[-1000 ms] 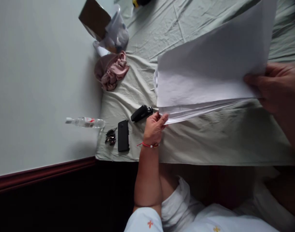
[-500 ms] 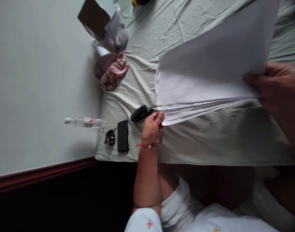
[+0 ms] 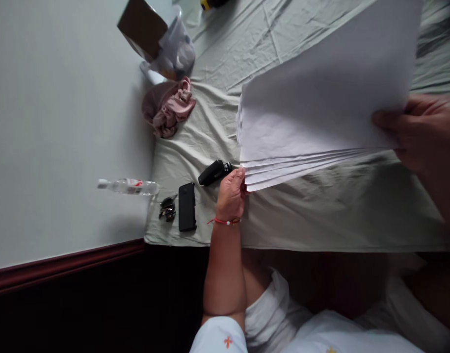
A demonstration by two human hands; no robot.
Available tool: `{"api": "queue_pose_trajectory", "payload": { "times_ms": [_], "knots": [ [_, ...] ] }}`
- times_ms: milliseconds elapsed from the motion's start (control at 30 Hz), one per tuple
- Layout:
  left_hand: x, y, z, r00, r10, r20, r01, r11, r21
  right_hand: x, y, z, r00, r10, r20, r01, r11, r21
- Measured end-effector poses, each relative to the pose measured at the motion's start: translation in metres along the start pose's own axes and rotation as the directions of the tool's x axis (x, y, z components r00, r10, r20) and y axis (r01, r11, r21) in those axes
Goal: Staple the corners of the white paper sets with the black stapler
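Observation:
A thick stack of white paper sheets [image 3: 320, 108] is lifted above a pale green bedsheet [image 3: 320, 211], its left edges fanned out. My right hand [image 3: 423, 132] grips the stack's right side, thumb on top. My left hand [image 3: 231, 193], with a red bracelet at the wrist, touches the fanned lower-left corner of the sheets with its fingertips. A black stapler [image 3: 214, 172] lies just left of that hand.
A black phone [image 3: 187, 206] and a bunch of keys [image 3: 168, 208] lie near the sheet's front left corner. A water bottle [image 3: 129, 186] rests beside the wall. Pink cloth [image 3: 169, 108] and a brown box with a plastic bag [image 3: 154, 39] sit farther back.
My left hand has slid slightly left and up along the fanned corner, and the lower sheets have spread a bit more. The right hand keeps its grip.

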State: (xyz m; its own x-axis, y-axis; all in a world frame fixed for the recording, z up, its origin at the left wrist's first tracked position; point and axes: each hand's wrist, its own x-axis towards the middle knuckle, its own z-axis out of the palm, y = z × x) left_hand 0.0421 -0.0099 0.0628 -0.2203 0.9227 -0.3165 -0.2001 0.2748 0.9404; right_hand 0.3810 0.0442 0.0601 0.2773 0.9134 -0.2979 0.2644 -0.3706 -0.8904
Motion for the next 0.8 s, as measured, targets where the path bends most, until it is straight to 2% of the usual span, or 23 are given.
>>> {"api": "queue_pose_trajectory", "payload": {
  "times_ms": [100, 200, 367, 467, 567, 700, 800],
  "knots": [
    [0.003, -0.004, -0.004, 0.999, 0.032, -0.031, -0.032, 0.999, -0.001, -0.004, -0.006, 0.003, 0.999, 0.032, -0.038, -0.026, 0.990, 0.139],
    [0.004, -0.004, -0.007, 0.998, 0.047, -0.053, -0.045, 0.998, 0.034, -0.008, -0.012, 0.005, 0.999, 0.005, -0.034, 0.000, 0.989, 0.151],
    [0.005, -0.004, -0.008, 0.999, 0.039, -0.032, -0.040, 0.999, -0.030, -0.013, -0.020, 0.005, 0.997, 0.069, -0.017, -0.065, 0.983, 0.170],
    [0.009, -0.005, -0.012, 0.997, 0.062, -0.041, -0.066, 0.991, -0.114, -0.017, -0.022, 0.005, 0.996, 0.031, 0.079, -0.047, 0.977, 0.210],
    [0.013, -0.006, -0.017, 0.994, 0.089, -0.067, -0.095, 0.991, -0.090, -0.014, -0.016, 0.005, 0.977, -0.037, 0.211, -0.013, 0.972, 0.234],
    [0.015, -0.002, -0.025, 0.986, 0.154, -0.060, -0.155, 0.988, -0.027, -0.002, -0.004, 0.004, 0.891, -0.114, 0.439, -0.017, 0.959, 0.283],
    [0.014, 0.004, -0.028, 0.961, 0.268, -0.061, -0.269, 0.963, 0.000, 0.004, 0.001, 0.003, 0.849, -0.111, 0.517, -0.005, 0.976, 0.218]
  ]
}}
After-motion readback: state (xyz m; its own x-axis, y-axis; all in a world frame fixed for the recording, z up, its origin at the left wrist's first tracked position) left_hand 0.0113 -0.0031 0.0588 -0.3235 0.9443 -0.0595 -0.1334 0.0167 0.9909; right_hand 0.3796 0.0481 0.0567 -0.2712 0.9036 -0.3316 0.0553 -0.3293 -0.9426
